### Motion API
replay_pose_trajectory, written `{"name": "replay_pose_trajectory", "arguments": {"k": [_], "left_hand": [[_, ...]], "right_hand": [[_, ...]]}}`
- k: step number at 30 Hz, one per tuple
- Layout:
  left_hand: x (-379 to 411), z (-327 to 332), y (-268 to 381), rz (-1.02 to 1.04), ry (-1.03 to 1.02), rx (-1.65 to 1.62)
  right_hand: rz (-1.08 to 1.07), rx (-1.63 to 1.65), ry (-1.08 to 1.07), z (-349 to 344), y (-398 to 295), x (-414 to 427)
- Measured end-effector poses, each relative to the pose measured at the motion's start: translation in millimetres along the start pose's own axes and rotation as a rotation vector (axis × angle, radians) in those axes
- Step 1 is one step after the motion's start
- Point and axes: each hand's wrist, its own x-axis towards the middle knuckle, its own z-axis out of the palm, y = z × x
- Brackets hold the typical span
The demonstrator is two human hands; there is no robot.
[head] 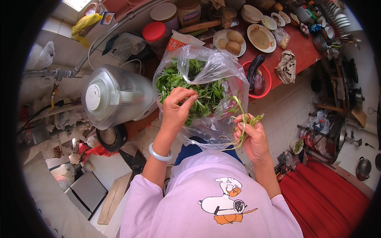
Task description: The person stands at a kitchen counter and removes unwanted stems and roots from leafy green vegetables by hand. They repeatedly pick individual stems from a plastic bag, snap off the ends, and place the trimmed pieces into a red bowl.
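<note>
A clear plastic bag (208, 67) spreads open in front of me, holding a heap of leafy greens (190, 78). My left hand (177, 107) hovers over the near side of the heap, thumb and forefinger pinched together. Nothing shows clearly between those fingertips. A pale bangle (160, 152) circles the left wrist. At the bag's right side, my right hand (252, 134) grips a small bunch of green stems (244, 126). Some stems stick out above the fist, and thin pale ends trail down to the left.
A rice-cooker-like appliance (119, 95) stands left of the bag. Behind it is a red-lidded jar (154, 31). On the red table (303, 50) are a plate of potatoes (233, 43), a bowl of liquid (261, 38), a red basin (269, 80) with eggplants (256, 73), and a crumpled cloth (286, 67).
</note>
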Motion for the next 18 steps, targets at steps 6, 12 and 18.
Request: {"name": "replay_pose_trajectory", "arguments": {"k": [6, 12, 18], "left_hand": [[-11.9, -14.2, 10.5, -0.284, 0.034, -0.676], [-25.2, -13.5, 23.3, -0.178, -0.045, -0.714], [-45.8, -0.1, 26.3, 0.135, -0.196, -0.352]], "right_hand": [[0.034, 0.018, -0.021, 7.4, 4.5, 4.5], [0.124, 0.055, -0.026, 19.1, 9.9, 12.4], [0.188, 0.064, -0.078, 28.0, 15.6, 20.2]]}}
